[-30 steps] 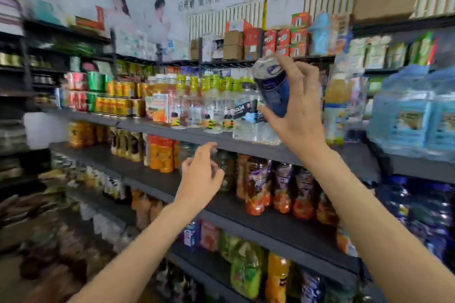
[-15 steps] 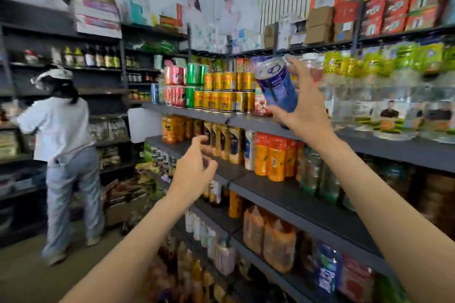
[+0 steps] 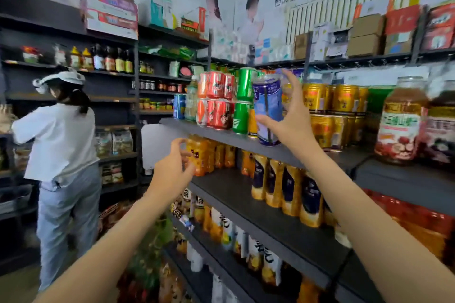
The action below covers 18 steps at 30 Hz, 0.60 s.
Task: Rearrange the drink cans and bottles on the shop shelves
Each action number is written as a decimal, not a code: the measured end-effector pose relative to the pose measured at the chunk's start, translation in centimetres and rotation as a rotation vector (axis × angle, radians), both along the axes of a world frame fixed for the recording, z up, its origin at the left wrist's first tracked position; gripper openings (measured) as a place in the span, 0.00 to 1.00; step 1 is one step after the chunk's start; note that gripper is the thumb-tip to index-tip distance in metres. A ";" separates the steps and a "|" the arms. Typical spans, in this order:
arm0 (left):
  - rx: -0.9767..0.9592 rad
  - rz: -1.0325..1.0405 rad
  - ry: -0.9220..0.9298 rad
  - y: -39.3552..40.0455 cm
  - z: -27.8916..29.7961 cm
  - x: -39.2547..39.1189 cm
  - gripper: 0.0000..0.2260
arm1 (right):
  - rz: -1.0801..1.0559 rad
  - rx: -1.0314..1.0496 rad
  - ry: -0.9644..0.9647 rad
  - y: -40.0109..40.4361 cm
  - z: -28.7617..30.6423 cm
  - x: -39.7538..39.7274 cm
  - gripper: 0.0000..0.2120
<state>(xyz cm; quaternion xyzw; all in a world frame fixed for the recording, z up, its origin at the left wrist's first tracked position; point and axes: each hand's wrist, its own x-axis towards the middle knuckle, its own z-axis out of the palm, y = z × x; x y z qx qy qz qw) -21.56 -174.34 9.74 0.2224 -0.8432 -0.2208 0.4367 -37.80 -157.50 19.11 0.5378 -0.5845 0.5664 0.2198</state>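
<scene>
At dark upper shelf [image 3: 290, 152], head view: right hand [image 3: 294, 128] grips tall blue-and-white drink can [image 3: 268, 109], thumb low, fingers curled over top; can upright, base at shelf front edge, just beside stacked green cans [image 3: 242, 99] and red cans [image 3: 216, 99]. Left hand [image 3: 172, 174] raised below, fingers loosely curled, holding nothing, near orange juice bottles [image 3: 200, 155] on lower shelf.

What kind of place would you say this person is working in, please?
Most likely a small grocery or convenience shop: dark metal shelves carry stacked red drink cans and gold cans, cardboard stock boxes sit on top, and the right hand holds a blue drink can.
</scene>
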 end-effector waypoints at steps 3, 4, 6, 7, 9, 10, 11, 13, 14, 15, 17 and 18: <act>-0.014 -0.032 -0.028 -7.7 -0.7 -3.1 0.25 | 0.072 -0.008 -0.130 -6.8 -1.2 -1.4 0.44; -0.026 -0.050 -0.029 -10.2 -0.9 -4.1 0.25 | 0.086 -0.007 -0.171 -9.1 -1.6 -1.9 0.45; -0.043 -0.097 -0.028 -15.4 -0.8 -5.9 0.26 | 0.064 0.002 -0.205 -13.6 -1.8 -2.8 0.46; -0.057 -0.116 -0.039 -18.0 -0.5 -6.8 0.27 | 0.042 0.008 -0.204 -15.9 -1.7 -3.2 0.45; -0.073 -0.142 -0.059 -23.5 0.2 -8.4 0.28 | -0.024 0.008 -0.186 -20.5 -1.1 -4.0 0.44; -0.062 -0.157 -0.051 -26.2 0.7 -9.2 0.28 | -0.050 -0.006 -0.180 -22.7 -1.0 -4.5 0.44; -0.041 -0.171 -0.030 -28.7 1.2 -10.0 0.28 | -0.059 -0.025 -0.169 -24.8 -0.8 -4.8 0.43; 0.024 -0.184 0.028 -33.1 1.6 -11.5 0.27 | -0.066 -0.011 -0.128 -28.8 -0.4 -5.4 0.39; 0.055 -0.188 0.043 -34.9 1.5 -12.1 0.27 | -0.084 0.015 -0.102 -30.8 -0.2 -5.7 0.36; 0.072 -0.198 0.049 -36.7 1.3 -12.9 0.27 | -0.109 0.035 -0.069 -32.6 -0.1 -6.0 0.34; 0.065 -0.221 0.044 -40.3 1.0 -14.7 0.27 | -0.148 0.058 0.006 -36.0 0.2 -6.9 0.32; 0.060 -0.226 0.047 -42.0 0.9 -15.5 0.27 | -0.154 0.064 0.034 -37.7 0.3 -7.4 0.32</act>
